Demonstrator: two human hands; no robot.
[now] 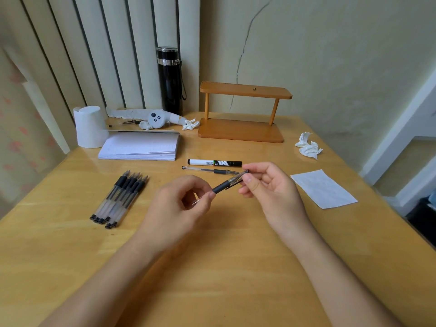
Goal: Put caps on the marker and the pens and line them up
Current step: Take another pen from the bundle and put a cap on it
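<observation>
Head view. Item in hand: one gel pen [226, 185], clear barrel with black grip, held in the air between both hands and tilted up toward the right. Left hand [179, 204]: fingers [210, 195] curled and pinched shut on the lower barrel. Right hand [266, 185]: thumb and forefinger closed on the clear cap [238, 177] at the upper end, remaining fingers loosely folded. The cap appears on or nearly on; whether it is fully seated cannot be told. Handling note, as a judgement: keep cap and barrel on one axis, press straight along the pen until it seats, then lay it just beside the capped pair. Beyond the right fingertips, on the table: a black-and-white marker [214, 162], capped, and just nearer the fingers a capped gel pen [210, 171], the two lying parallel. Left of the left fingers, well apart: a bundle of uncapped gel pens [120, 197], tips pointing away. No loose caps can be made out. Surface: glossy yellow wooden table [212, 267]. Right of the right hand: a flat sheet of paper [324, 188]; farther off, crumpled tissue [308, 146]. Far side: wooden two-tier stand [243, 112], black flask [170, 79], stack of lined paper [140, 146], white paper roll [89, 129]. Room: cracked pale wall, vertical blinds at the rear left.
</observation>
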